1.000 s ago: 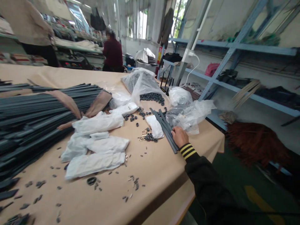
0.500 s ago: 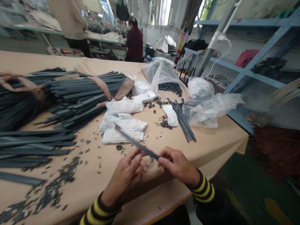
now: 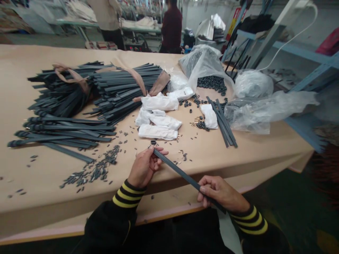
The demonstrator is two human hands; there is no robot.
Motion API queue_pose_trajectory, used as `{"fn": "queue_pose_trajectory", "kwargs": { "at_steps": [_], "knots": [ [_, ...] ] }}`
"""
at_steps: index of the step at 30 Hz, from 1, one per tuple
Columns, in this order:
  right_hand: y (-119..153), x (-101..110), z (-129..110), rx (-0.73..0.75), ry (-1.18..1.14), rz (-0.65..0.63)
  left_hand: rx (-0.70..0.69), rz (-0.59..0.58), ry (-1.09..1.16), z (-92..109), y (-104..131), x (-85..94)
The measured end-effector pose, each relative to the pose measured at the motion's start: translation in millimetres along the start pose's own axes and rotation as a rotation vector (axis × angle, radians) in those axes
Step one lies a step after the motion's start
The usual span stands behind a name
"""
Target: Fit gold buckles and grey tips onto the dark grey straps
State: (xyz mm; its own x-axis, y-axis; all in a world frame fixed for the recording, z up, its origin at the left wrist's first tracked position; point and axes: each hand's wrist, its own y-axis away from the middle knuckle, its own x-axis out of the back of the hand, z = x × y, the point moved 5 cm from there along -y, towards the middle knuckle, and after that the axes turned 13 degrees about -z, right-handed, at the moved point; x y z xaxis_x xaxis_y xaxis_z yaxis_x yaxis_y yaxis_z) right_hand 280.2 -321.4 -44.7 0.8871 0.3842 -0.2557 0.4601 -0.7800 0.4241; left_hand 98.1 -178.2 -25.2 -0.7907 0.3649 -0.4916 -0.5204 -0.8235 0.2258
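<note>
A long dark grey strap [image 3: 180, 171] slants between my hands above the table's front edge. My left hand [image 3: 145, 165] pinches its upper end, fingers curled. Farther down, my right hand [image 3: 221, 192] is closed round the strap, and the lower end sticks out beneath the palm. Just beyond my left fingertips lies a small black ring [image 3: 153, 143]. Small dark pieces [image 3: 182, 156] are scattered to the right of that hand. A heap of little dark clips [image 3: 102, 165] lies to its left.
Tied bundles of grey straps [image 3: 124, 84] and loose straps [image 3: 71, 130] cover the table's left. White wrapped packets [image 3: 159, 131] lie mid-table. An open plastic bag [image 3: 203, 63] spills dark loops [image 3: 212, 84]. More straps [image 3: 224, 123] lie right of it. Two people stand beyond the table.
My hands have moved apart along the strap, the right one down and rightward. The left now grips the far end. The view has shifted left and downward.
</note>
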Motion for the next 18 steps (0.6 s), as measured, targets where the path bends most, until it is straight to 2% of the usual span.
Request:
{"fn": "queue_pose_trajectory", "kwargs": {
  "at_steps": [5, 8, 12, 14, 18],
  "knots": [
    [-3, -9, -6, -0.008, 0.010, -0.080, 0.033, -0.017, -0.010, -3, 1, -0.8],
    [-9, -19, -14, -0.018, 0.162, -0.142, 0.037, -0.034, -0.044, -4, 1, -1.5],
    [-21, -27, -25, 0.008, 0.354, -0.142, 0.032, -0.043, -0.054, -5, 0, -1.2],
    [-26, -29, -26, 0.012, 0.350, -0.145, 0.031, -0.046, -0.036, -5, -1, -0.6],
    [-29, -27, -13, -0.064, 0.201, -0.172, 0.022, -0.047, -0.025, -5, 0, -0.1]
  ]
}}
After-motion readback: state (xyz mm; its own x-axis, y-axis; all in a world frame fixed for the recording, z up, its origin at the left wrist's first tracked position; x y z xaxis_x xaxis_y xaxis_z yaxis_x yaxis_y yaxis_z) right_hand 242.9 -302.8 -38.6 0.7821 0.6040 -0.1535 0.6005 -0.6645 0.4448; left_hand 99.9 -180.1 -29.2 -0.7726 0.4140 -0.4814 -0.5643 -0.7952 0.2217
